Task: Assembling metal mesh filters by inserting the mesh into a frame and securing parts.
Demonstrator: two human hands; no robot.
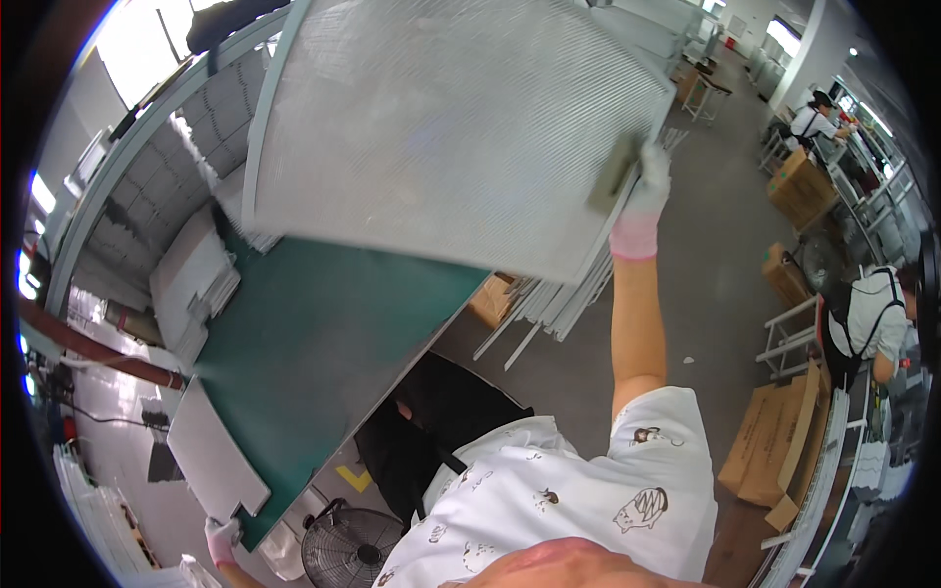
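Observation:
A large ribbed, greyish translucent panel [431, 137] in a thin pale frame is raised and tilted above the green-topped table [323, 343]. My right hand [647, 186], in a white glove with a pink cuff, is closed on the panel's right edge with the arm stretched out. Beside those fingers is a blurred olive-grey oblong [615, 174]; its kind is unclear. At the table's near left corner, my gloved left hand [223, 539] is closed at the lower corner of a smaller flat white sheet [211, 446] with a notched edge. Its fingers are partly hidden.
Stacked white sheets [196, 284] lie at the table's left side. Long pale strips [559, 304] stick out beyond its right edge. A black floor fan [351, 547] stands by my legs. Cardboard boxes [774, 441] and two seated co-workers are along the right.

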